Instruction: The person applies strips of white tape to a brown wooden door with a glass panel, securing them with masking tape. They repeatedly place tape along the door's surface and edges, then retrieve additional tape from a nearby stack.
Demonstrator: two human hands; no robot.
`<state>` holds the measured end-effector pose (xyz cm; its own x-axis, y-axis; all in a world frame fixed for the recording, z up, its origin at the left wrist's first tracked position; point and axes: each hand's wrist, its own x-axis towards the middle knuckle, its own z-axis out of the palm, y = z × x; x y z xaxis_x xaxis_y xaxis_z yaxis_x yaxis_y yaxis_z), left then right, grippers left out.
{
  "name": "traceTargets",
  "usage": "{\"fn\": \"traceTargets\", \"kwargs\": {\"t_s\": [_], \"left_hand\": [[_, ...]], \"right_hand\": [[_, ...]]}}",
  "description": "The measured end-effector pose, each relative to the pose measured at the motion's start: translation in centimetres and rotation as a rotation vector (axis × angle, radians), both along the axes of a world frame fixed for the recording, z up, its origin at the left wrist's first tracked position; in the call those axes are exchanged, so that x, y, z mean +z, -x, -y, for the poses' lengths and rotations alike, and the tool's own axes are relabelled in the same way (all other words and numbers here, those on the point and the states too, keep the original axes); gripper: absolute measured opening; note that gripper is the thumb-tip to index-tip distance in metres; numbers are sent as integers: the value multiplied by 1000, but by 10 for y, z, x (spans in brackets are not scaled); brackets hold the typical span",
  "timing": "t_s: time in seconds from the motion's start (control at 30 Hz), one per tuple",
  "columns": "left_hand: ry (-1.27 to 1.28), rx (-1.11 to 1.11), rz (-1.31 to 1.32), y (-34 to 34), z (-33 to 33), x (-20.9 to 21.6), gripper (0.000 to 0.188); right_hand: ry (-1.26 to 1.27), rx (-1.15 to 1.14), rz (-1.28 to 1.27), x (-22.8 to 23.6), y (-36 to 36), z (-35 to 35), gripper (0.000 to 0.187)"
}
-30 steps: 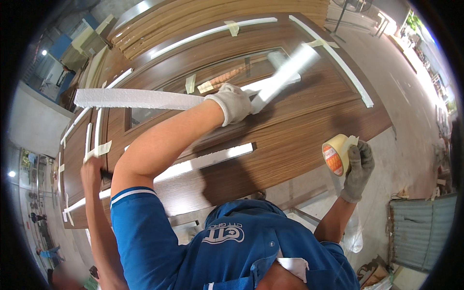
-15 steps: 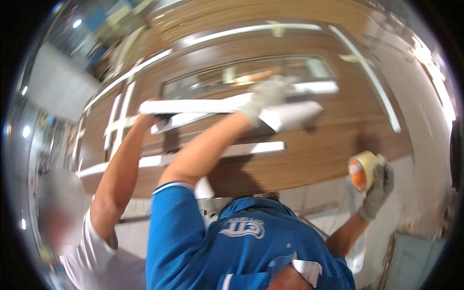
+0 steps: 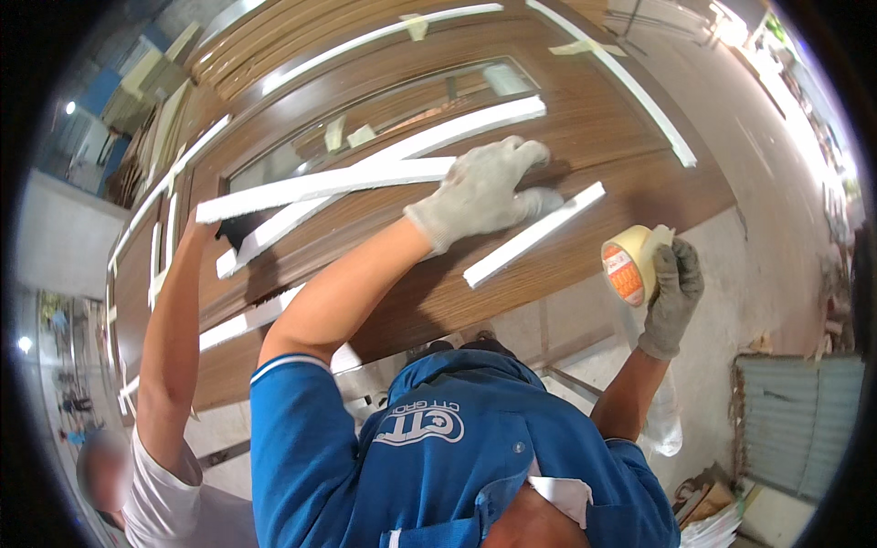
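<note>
My left hand (image 3: 484, 187), in a pale work glove, reaches over a brown wood-grain door panel (image 3: 448, 315) with thumb and fingers apart. Behind its wrist side ends a long white strip (image 3: 320, 184), whose far left end a co-worker's hand supports. A second white strip (image 3: 475, 121) crosses beneath that one, alongside the glass inset. Close to my thumb is a short white strip (image 3: 534, 236), slanting near the panel's front edge. Off the panel's right side, my gloved right hand (image 3: 676, 288) grips a roll of yellowish tape (image 3: 630, 265), its orange label showing.
On the left, a co-worker's bare arm (image 3: 174, 320) extends over the panel. White strips (image 3: 630, 91) line the panel's edges, held in places by tape pieces (image 3: 416, 27). The glass inset (image 3: 393, 119) lies across the panel's middle. A corrugated grey sheet (image 3: 799, 416) stands at right.
The view has swung and sharpened. The short white strip, earlier tilted beside my left hand, now sits nearer the front edge. My right hand keeps hold of the tape roll.
</note>
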<state>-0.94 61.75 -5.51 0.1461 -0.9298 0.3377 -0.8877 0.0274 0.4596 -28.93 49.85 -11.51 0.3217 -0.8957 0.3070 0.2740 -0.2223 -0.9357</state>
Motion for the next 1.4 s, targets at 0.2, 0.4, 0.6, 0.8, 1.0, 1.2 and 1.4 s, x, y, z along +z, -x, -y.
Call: {"fn": "traceTargets", "kwargs": {"t_s": [0.2,0.4,0.6,0.8,1.0,1.2,1.4], "left_hand": [[-288,-91,211,43,-11,-15,31],[-135,13,423,15,47,-34,20],[-100,7,366,33,49,-33,19],[-6,37,364,37,66,-28,30],[-298,-362,-772,63,52,-9,58],[-264,-322,-544,82,42,9,24],[-125,-397,-387,57,48,9,20]], "right_hand": [[-27,2,-17,6,1,4,14],[-17,-24,-81,3,11,7,15],[-42,-40,-46,3,29,3,13],[-98,19,-43,-4,20,-5,13],[-11,49,-180,-1,15,-13,8],[258,76,-454,-4,16,-25,56],[-236,453,-71,-11,37,-50,123]]}}
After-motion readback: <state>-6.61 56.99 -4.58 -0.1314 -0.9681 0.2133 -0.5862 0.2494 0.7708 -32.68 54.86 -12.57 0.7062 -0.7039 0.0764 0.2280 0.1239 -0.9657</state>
